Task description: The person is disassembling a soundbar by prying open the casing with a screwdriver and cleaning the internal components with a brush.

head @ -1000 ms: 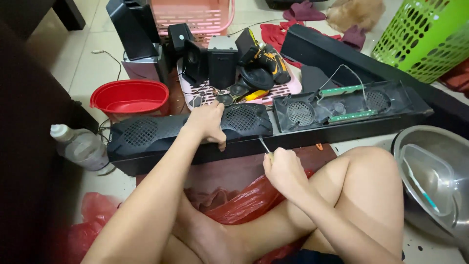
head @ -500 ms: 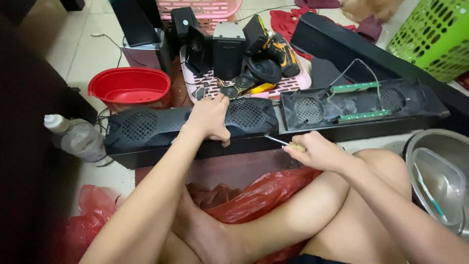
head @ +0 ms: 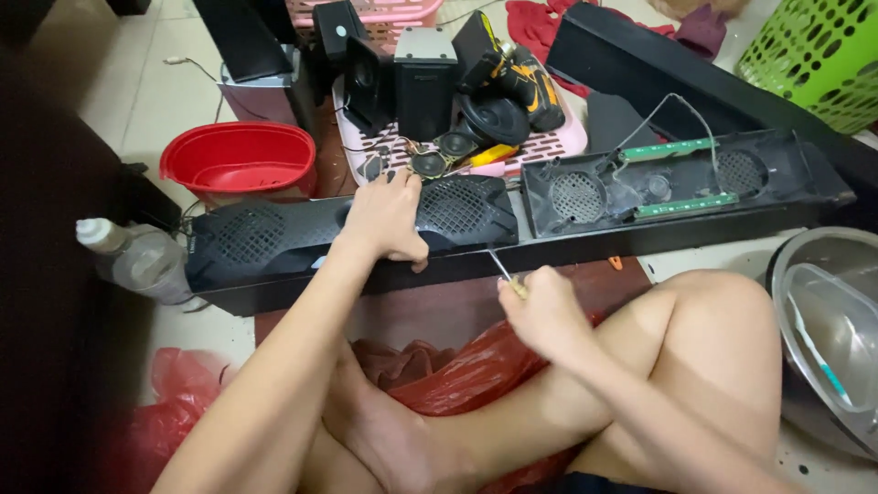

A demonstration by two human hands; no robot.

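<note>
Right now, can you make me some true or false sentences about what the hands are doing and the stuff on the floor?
1. The left hand rests on the long black speaker bar. True.
2. The right hand holds a hammer. False: it holds a thin screwdriver, with the tip at the bar's front edge.
3. The red basin sits behind the bar, toward its left end. True.
4. The green basket is right beside the red basin. False: it stands far off in the upper right corner.
5. A metal bowl lies by the person's right knee. True.
</note>
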